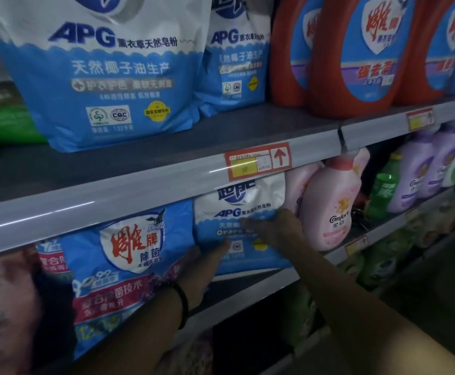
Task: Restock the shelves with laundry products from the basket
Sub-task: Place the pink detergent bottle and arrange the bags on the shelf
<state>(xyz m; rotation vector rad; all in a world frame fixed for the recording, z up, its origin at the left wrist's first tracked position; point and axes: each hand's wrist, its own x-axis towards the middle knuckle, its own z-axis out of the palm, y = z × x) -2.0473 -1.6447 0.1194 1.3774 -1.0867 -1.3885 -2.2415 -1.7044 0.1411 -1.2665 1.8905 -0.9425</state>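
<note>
A white and blue APG soap-powder bag (237, 209) stands on the middle shelf (248, 285), under the shelf rail. Both my hands are on its front. My left hand (210, 258) touches its lower left part; a dark band circles that wrist. My right hand (275, 228) lies flat across the bag's middle and right side, fingers pointing left. Whether either hand grips the bag or only presses on it is unclear. The basket is out of view.
Left of the bag leans a larger blue detergent bag (118, 269). On its right stand pink Comfort bottles (329, 209), then green and purple bottles. The upper shelf (221, 131) carries two big APG bags (107, 69) and red jugs (356, 55). A price tag (257, 161) sits on the rail.
</note>
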